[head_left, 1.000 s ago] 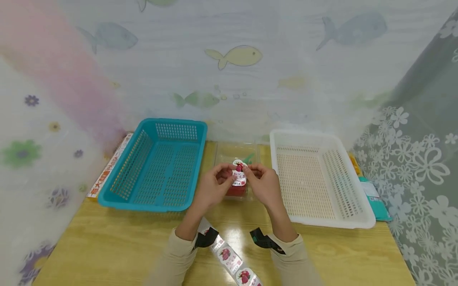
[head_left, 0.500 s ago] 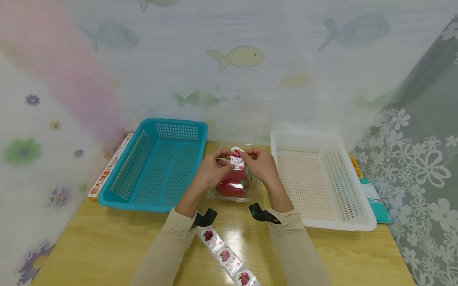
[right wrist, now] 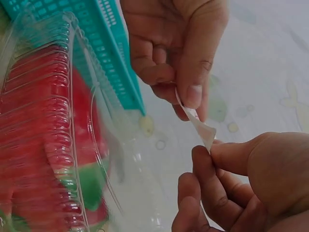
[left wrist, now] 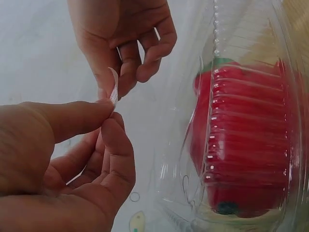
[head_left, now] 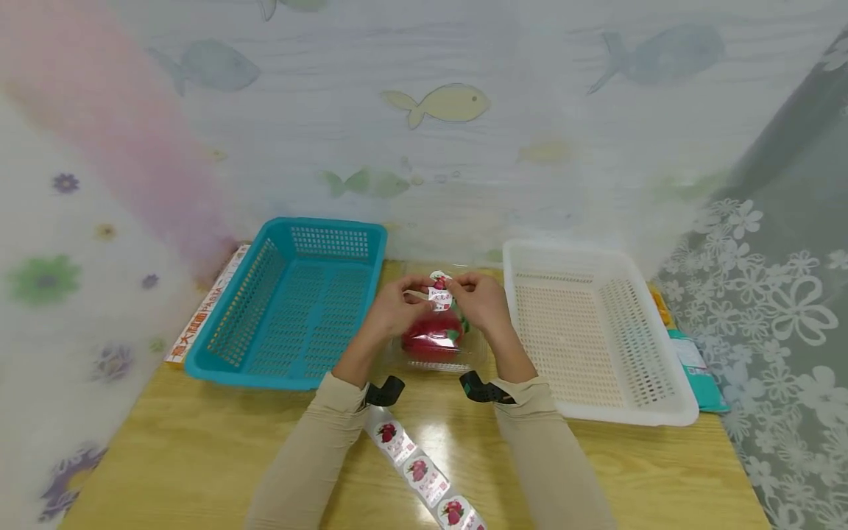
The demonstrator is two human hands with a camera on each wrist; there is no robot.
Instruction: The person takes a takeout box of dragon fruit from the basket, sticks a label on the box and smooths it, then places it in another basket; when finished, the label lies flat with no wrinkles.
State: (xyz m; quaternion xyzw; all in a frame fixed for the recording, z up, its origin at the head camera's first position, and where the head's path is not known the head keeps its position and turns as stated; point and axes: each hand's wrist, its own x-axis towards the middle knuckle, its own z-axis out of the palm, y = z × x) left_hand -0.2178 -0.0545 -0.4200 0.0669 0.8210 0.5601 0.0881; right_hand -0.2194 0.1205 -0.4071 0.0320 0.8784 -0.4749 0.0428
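Between my two hands is a white sticker [head_left: 440, 297] printed with red dragon fruit and red characters. My left hand [head_left: 396, 305] pinches its left edge between thumb and forefinger, and my right hand [head_left: 482, 298] pinches the right edge the same way. In the right wrist view the sticker [right wrist: 203, 129] is seen edge-on and slightly bent. Just below the hands stands a clear plastic clamshell box [head_left: 477, 357], lid down, apart from the sticker. Red fruit-like pieces [left wrist: 248, 140] with green parts show through its ribbed wall.
A strip of similar stickers [head_left: 419, 471] lies on the table [head_left: 199, 449] between the forearms. To the left stands a blue plastic basket [head_left: 278, 381], to the right a white one [head_left: 636, 416]. A pasta packet [head_left: 205, 309] and a teal packet [head_left: 704, 375] lie partly under them.
Both hands have moved away from me with the sticker, uncovering the box's front and its red contents. Over the last half second they have hardly moved.
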